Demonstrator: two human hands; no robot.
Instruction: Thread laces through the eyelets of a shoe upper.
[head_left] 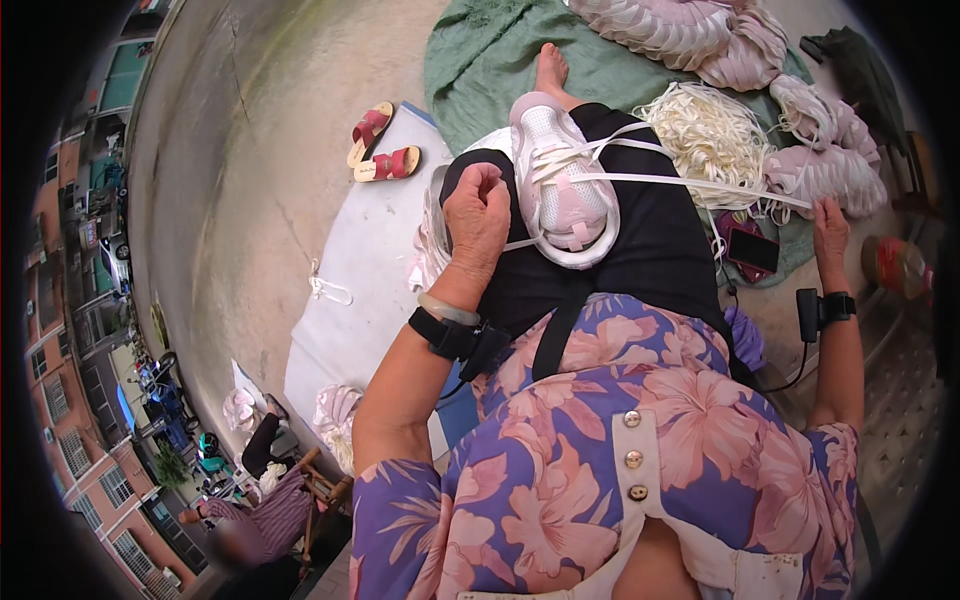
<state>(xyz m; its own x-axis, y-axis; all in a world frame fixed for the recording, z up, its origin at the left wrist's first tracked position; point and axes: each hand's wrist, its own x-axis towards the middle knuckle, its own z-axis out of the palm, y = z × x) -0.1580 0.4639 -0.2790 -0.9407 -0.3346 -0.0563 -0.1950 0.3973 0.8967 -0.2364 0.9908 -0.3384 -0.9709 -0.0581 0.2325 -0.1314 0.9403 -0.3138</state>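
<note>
A pale pink and white sneaker (550, 130) rests across my lap on black trousers, with white laces threaded through its upper. To the right of it, my right hand (830, 235) pinches the end of a white shoelace (690, 183) stretched taut from the shoe. My left hand (477, 215) is closed, fingers curled, just left of the sneaker. A short stretch of white lace shows between the shoe and that hand's wrist; whatever the fingers hold is hidden. By my right knee lies a heap of loose cream laces (705, 135).
Bundles of pink and white shoes (660, 30) lie on a green cloth (490, 50) ahead and right. A phone (752, 250) sits near my right thigh. Red sandals (388, 165) stand left, beside a white sheet (350, 230). Another person (270, 520) sits at lower left.
</note>
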